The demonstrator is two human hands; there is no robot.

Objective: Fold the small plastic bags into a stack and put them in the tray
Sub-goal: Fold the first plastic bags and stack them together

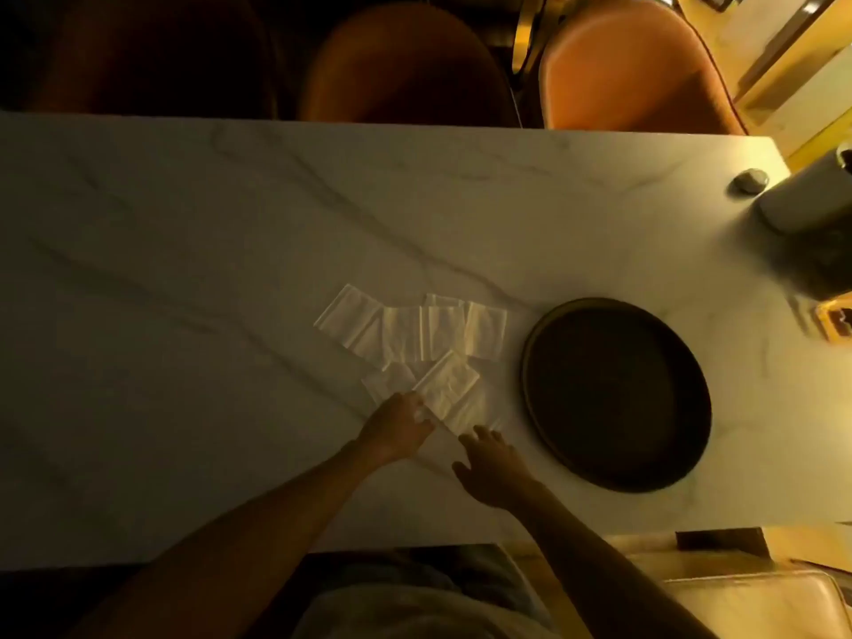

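Fingers (pixel 417 408) of the left hand (pixel 399 426) pinch the near corner of a small plastic bag (pixel 446 385), its forearm reaching in from the lower left. Right hand (pixel 493 463) hovers palm-down just beside it, its digits loosely spread and holding nothing. More bags (pixel 415 332) lie overlapping on the counter (pixel 184 269); the dark round tray (pixel 618 394) sits to their right.

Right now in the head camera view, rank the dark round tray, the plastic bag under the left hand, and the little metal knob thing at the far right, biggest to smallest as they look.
1. Dark round tray
2. Plastic bag
3. Metal knob, which sits farther away, so it may look smaller than it is.
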